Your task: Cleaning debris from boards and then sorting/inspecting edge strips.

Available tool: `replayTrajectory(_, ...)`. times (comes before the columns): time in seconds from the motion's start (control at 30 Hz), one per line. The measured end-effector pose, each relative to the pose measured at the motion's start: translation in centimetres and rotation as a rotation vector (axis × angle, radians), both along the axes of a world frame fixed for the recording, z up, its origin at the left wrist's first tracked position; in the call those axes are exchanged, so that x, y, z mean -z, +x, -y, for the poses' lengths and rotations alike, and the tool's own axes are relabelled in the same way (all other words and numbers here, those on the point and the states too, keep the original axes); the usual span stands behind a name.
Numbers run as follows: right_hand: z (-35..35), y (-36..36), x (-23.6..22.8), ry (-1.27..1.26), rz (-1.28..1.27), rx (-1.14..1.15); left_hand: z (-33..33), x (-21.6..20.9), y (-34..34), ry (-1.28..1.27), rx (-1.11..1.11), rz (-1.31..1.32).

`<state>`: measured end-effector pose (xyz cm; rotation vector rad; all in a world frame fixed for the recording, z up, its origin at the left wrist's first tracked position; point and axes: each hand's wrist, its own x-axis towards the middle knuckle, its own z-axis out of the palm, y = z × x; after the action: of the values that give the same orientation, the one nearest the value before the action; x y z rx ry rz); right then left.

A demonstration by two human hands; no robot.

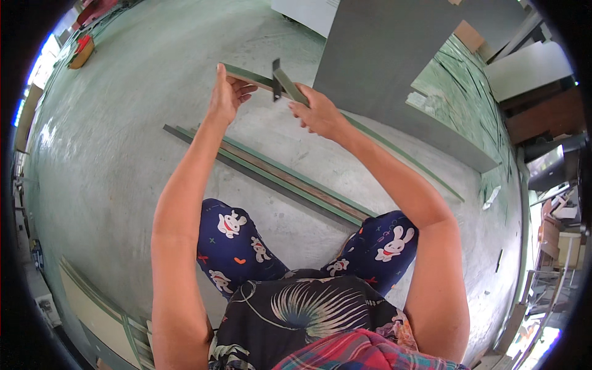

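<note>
My left hand (227, 94) grips the near-left end of a long narrow strip (248, 76), green on its edge, raised above the floor. The strip runs rightward behind my right hand (319, 112), and its other end reaches toward the floor at right. Closed in that right hand is a hammer-like tool (290, 85) with a narrow dark head and a grey-green handle. Its head overlaps the strip in view; whether they touch I cannot tell. Several more long strips (277, 174), green, dark grey and brown, lie side by side on the floor before my knees.
A large grey panel (370, 68) with a rectangular opening stands beyond my right hand. A basket (81, 52) with something red sits far left. Pale boards (92, 308) lie at lower left. Boards and clutter line the right side of the concrete floor (148, 80).
</note>
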<state>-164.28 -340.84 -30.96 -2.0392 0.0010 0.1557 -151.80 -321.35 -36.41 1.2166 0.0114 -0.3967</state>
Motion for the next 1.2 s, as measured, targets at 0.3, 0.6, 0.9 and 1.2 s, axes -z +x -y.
replayTrajectory(0.3,17.6,-14.7,8.6,0.078,-0.195,0.409,0.3,-1.0,-0.6,0.072,-0.059,-0.044)
replayTrajectory(0.6,29.6,-24.9,16.2,-0.227,-0.156,0.872,-0.1,0.2,0.2,0.099,-0.145,-0.106)
replayTrajectory(0.9,27.4,-17.6,16.8,-0.634,0.266,0.569,-1.0,2.1,1.1,0.161,-0.176,-0.077)
replayTrajectory(1.2,26.8,-17.2,17.8,-0.582,0.064,0.499,-2.0,3.7,0.6,0.249,-0.199,-0.183)
